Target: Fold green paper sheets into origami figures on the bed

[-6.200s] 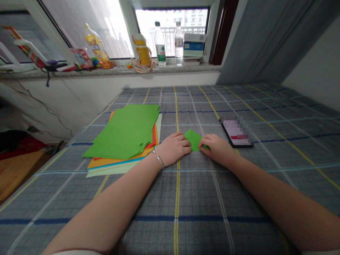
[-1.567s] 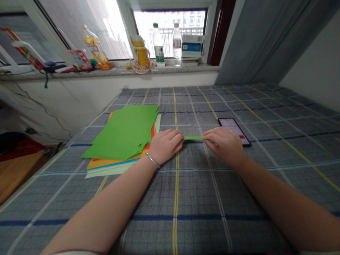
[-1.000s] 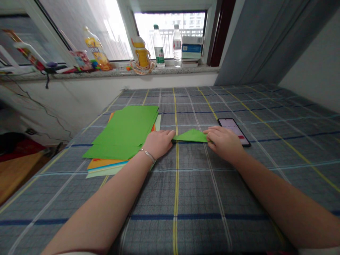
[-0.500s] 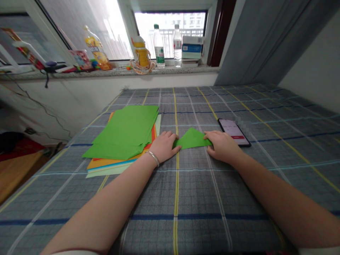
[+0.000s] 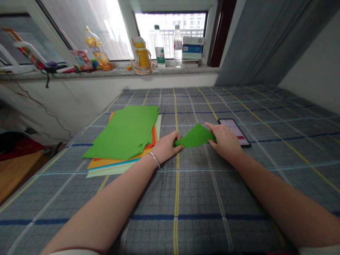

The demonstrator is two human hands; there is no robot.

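Note:
A small folded green paper point(image 5: 195, 136), triangular in outline, is held just above the checked grey cloth point(image 5: 186, 184). My left hand point(image 5: 166, 147) pinches its left corner, with a silver bracelet on the wrist. The paper's right edge is gripped by my right hand point(image 5: 224, 140), fingers closed round it. The far side of the sheet tilts up toward the window.
A stack of coloured sheets point(image 5: 124, 136), green on top, lies to the left of my hands. A phone point(image 5: 235, 131) with a lit screen rests just right of my right hand. Bottles point(image 5: 159, 46) and boxes line the windowsill point(image 5: 111, 72) beyond the bed.
The folded paper went from a thin flat strip to an opened triangle, and its far side has lifted. Both hands stayed at its two ends.

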